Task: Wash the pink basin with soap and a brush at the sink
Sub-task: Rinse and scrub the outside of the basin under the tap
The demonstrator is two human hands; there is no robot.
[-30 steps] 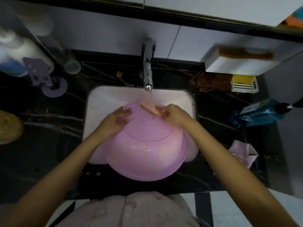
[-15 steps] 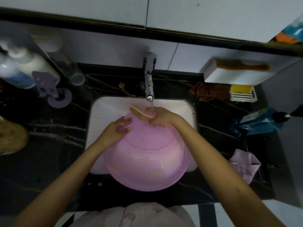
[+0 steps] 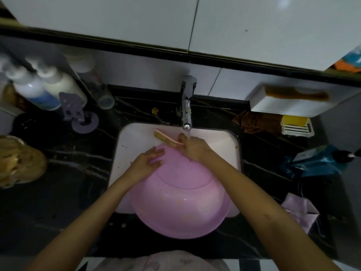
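The pink basin (image 3: 181, 202) lies upside down across the white sink (image 3: 132, 141), its near rim over the counter edge. My left hand (image 3: 148, 160) rests flat on the basin's upturned bottom, fingers straight. My right hand (image 3: 192, 147) grips a pink-backed brush (image 3: 166, 138) with tan bristles, held just beyond the basin's far edge. Water runs from the chrome tap (image 3: 186, 112) onto my right hand.
Bottles (image 3: 39, 89) and a purple holder (image 3: 78, 114) stand at back left on the black counter. A brown cloth (image 3: 257, 122), a yellow soap in a white rack (image 3: 296, 124), a blue bottle (image 3: 316, 163) and a pink cloth (image 3: 300, 210) sit at right.
My right hand has carried the brush from the basin's bottom away to the far side, under the running tap. My left hand has stayed on the basin.
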